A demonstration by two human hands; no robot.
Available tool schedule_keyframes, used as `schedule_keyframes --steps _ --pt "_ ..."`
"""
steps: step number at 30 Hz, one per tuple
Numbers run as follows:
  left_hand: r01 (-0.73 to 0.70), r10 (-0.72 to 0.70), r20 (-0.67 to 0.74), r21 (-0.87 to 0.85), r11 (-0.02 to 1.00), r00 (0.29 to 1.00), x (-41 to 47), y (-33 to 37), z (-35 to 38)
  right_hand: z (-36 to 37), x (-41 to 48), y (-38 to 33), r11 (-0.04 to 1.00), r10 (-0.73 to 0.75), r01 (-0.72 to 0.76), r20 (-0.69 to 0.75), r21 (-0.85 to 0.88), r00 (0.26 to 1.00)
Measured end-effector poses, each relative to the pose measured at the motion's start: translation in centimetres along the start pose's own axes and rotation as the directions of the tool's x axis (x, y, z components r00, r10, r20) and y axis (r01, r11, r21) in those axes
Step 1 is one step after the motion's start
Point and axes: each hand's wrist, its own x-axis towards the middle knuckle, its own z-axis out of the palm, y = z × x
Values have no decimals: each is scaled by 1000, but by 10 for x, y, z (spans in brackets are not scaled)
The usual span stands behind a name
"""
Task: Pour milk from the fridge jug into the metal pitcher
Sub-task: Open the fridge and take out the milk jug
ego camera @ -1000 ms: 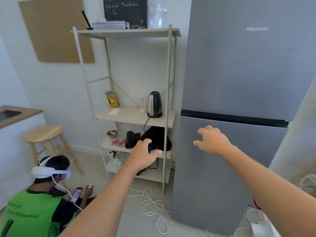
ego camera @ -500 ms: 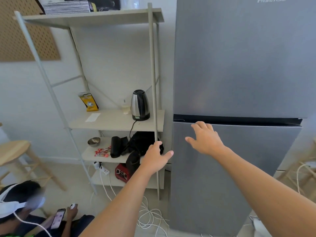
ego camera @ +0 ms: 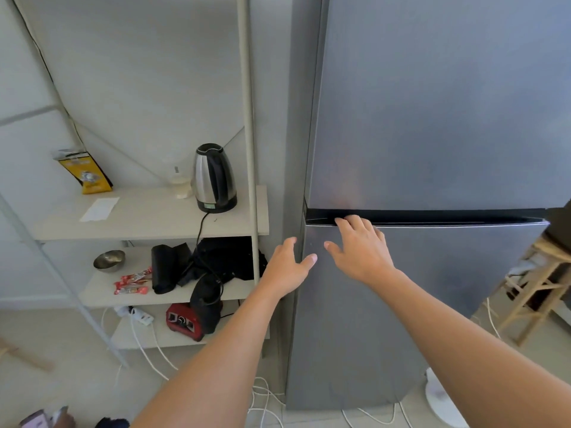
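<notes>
The grey two-door fridge stands shut in front of me; neither the milk jug nor the metal pitcher is in view. My right hand lies against the top of the lower door, fingers spread, fingertips at the dark groove between the two doors. My left hand is open, fingers straight, beside the fridge's left front edge at the same height. Neither hand holds anything.
A pale shelf unit stands left of the fridge with a steel kettle, a yellow packet, a metal bowl, black bags and a red appliance. White cables trail on the floor. A wooden stool stands at the right.
I have moved closer to the fridge. My right hand rose to the groove above the lower door, and my left hand moved right to the fridge's edge.
</notes>
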Motion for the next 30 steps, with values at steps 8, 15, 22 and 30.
schedule_keyframes --steps 8,15,22,30 --pt "14 -14 -35 -15 1000 999 27 -1 12 9 11 4 1000 -1 1 -65 -7 998" --pt "52 -50 18 -119 992 999 29 -17 23 12 13 1 999 29 -27 -119 21 992" --pt "57 -48 47 -215 975 998 35 -29 33 20 15 -13 994 111 -108 -173 32 979" --pt "9 -1 36 -251 968 999 37 -33 34 25 18 -18 987 158 -159 -194 10 968"
